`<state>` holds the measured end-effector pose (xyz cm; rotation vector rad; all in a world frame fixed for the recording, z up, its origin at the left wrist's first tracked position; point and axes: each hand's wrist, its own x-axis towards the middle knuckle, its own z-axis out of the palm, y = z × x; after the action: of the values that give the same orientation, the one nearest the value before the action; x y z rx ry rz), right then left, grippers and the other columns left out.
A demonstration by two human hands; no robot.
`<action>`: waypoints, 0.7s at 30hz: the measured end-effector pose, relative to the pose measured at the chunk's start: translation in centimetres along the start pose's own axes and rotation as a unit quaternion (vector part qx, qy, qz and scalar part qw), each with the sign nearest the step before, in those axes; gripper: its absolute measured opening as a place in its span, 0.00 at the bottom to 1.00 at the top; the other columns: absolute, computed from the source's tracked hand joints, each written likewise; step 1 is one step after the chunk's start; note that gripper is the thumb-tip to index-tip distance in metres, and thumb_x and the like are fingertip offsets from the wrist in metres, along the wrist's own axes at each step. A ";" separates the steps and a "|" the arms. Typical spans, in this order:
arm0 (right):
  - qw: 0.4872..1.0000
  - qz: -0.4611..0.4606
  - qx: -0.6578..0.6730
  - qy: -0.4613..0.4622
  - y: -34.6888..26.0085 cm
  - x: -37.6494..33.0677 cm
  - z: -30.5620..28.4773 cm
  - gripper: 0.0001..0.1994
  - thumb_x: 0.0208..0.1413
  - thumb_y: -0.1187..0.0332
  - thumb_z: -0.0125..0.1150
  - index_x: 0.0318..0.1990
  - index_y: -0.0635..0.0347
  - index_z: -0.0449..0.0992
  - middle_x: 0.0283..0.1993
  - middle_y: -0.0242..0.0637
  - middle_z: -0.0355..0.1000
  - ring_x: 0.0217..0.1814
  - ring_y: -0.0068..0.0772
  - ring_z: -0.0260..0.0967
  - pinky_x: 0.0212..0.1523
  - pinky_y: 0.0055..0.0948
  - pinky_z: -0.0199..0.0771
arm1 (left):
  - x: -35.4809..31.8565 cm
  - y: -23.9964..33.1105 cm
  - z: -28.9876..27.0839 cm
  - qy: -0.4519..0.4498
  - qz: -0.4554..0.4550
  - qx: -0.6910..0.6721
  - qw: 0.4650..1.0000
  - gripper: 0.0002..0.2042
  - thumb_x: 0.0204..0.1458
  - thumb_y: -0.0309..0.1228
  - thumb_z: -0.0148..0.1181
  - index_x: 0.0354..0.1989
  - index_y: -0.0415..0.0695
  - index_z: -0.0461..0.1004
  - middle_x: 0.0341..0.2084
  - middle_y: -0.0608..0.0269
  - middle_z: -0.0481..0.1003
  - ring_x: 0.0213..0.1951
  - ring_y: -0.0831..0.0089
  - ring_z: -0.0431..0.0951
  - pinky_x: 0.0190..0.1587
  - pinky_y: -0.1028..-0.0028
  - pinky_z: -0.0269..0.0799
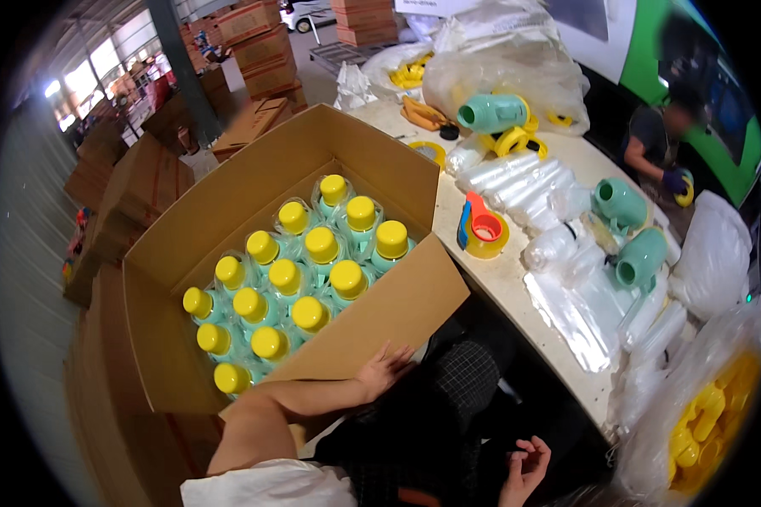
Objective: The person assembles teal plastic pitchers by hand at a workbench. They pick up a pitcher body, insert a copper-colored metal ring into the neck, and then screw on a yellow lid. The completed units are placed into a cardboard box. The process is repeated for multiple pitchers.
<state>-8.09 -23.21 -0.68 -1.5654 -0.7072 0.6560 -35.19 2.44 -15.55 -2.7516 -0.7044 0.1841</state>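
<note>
My left hand rests with fingers stretched out against the near flap of a cardboard carton. Inside the carton stand rows of pale green bottles with yellow caps, each wrapped in clear plastic. My left forearm crosses the carton's near corner. Low in the picture, beside my dark checked clothing, my right hand hangs off the table's near side. Its fingers are loosely bent and apart, and I see nothing in them.
On the white table lie a tape dispenser, clear plastic sleeves, green bottle bodies and yellow rings. A bag of yellow parts stands at right. A gloved co-worker sits beyond. Stacked cartons fill the back.
</note>
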 end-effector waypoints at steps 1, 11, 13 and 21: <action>1.000 -0.022 0.014 -0.004 -0.7 0.8 -0.1 0.20 0.64 0.75 0.59 0.62 0.62 0.65 0.52 0.37 0.74 0.45 0.22 0.71 0.49 0.22 0.72 | 0.9 0.4 -1.2 0.026 -0.019 0.032 0.999 0.27 0.58 0.41 0.50 0.69 0.57 0.62 0.71 0.57 0.55 0.69 0.56 0.59 0.68 0.42 0.51; 0.981 -0.035 0.093 -0.168 -4.4 5.6 1.5 0.14 0.62 0.71 0.62 0.52 0.62 0.70 0.40 0.35 0.76 0.38 0.21 0.71 0.42 0.21 0.74 | 5.7 -14.8 -21.6 0.168 -0.311 -0.083 0.932 0.06 0.50 0.29 0.57 0.35 0.44 0.76 0.21 0.58 0.79 0.24 0.58 0.82 0.24 0.59 0.75; 0.976 -0.005 0.061 -0.208 -4.8 5.4 2.4 0.11 0.62 0.72 0.62 0.49 0.62 0.72 0.38 0.35 0.76 0.36 0.21 0.71 0.41 0.21 0.74 | 6.2 -16.6 -21.1 0.155 -0.346 -0.127 0.917 0.07 0.47 0.29 0.59 0.35 0.44 0.76 0.22 0.52 0.78 0.29 0.52 0.81 0.27 0.57 0.74; 0.975 -0.066 0.070 -0.198 -5.9 18.0 6.8 0.11 0.67 0.66 0.54 0.38 0.66 0.76 0.31 0.36 0.74 0.30 0.24 0.70 0.33 0.22 0.70 | -2.6 -12.1 -21.2 0.136 -0.196 -0.164 0.957 0.02 0.49 0.29 0.55 0.30 0.48 0.73 0.23 0.58 0.73 0.30 0.56 0.77 0.26 0.60 0.74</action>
<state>-1.84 -4.69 4.24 -1.2575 -1.0291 0.9108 -38.80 6.02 8.46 -2.7760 -1.2714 -0.4250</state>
